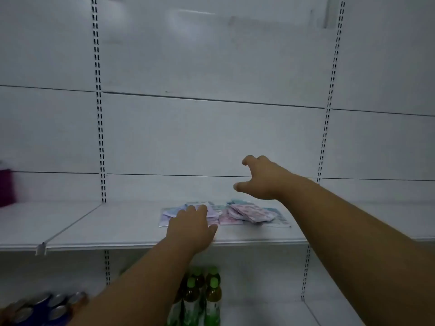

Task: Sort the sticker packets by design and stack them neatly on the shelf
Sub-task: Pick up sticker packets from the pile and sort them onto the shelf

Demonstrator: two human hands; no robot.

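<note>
A loose pile of sticker packets lies on the white shelf (117, 229). Lilac packets (170, 212) lie on the left of the pile, a tilted stack of pink packets (253, 212) on the right, and pale teal ones (274, 211) behind them. My left hand (191, 228) rests palm down on the lilac packets, fingers together and flat, holding nothing. My right hand (261, 180) hovers above and behind the pink stack with fingers spread and curled, empty. The picture is blurred, so the designs are unclear.
Green-capped drink bottles (203, 300) stand on the lower shelf below my left arm. Several cans (44, 307) sit at the lower left. A dark pink object (6, 187) stands at the far left of the shelf. Slotted uprights (101, 147) run up the back panel.
</note>
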